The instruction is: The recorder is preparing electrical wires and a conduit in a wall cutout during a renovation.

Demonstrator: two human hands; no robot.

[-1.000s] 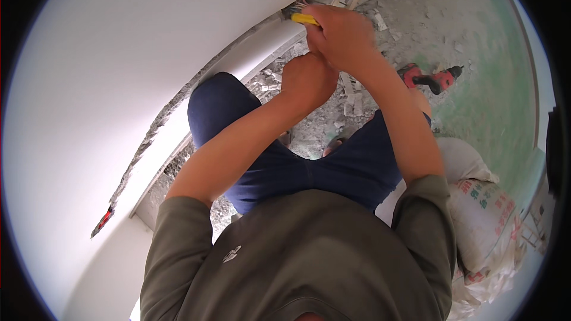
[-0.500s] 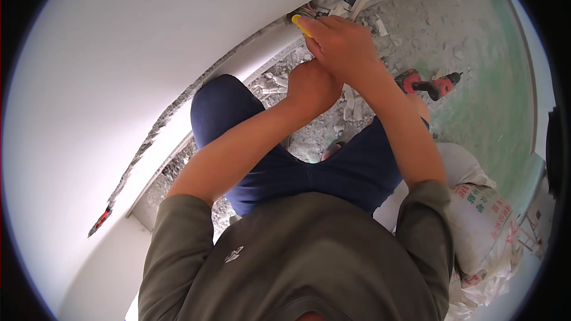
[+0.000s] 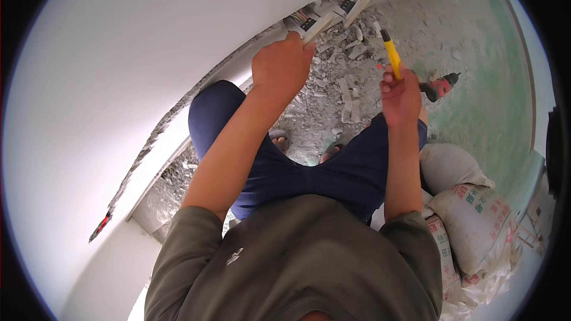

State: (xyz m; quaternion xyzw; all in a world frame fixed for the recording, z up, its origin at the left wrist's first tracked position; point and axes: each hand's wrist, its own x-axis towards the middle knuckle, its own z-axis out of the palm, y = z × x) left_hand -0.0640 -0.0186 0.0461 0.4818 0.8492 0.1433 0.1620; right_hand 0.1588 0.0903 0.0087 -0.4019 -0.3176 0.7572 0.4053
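Observation:
My right hand (image 3: 401, 98) is closed round the yellow handle of a screwdriver (image 3: 392, 56), whose black collar and thin tip point up and away from me. The tip touches nothing. Over by the wall, my left hand (image 3: 281, 66) grips the near end of a pale wall socket (image 3: 319, 28), seen edge-on. A black terminal block (image 3: 307, 25) and wires show on its wall side; the fingertips are partly hidden. Just beyond it a second pale wall socket (image 3: 355, 12) hangs out from the wall, also with a black block and wires behind.
Broken plaster and dust (image 3: 333, 65) cover the floor between my knees and the wall. A red and black cordless drill (image 3: 441, 87) lies to the right. Full white sacks (image 3: 476, 214) are stacked at my right side. A rough chased groove (image 3: 151, 137) runs along the white wall.
My hands were together at the wall and are now apart. The right hand has swung right and back with the screwdriver; the left hand has shifted left and up to the socket.

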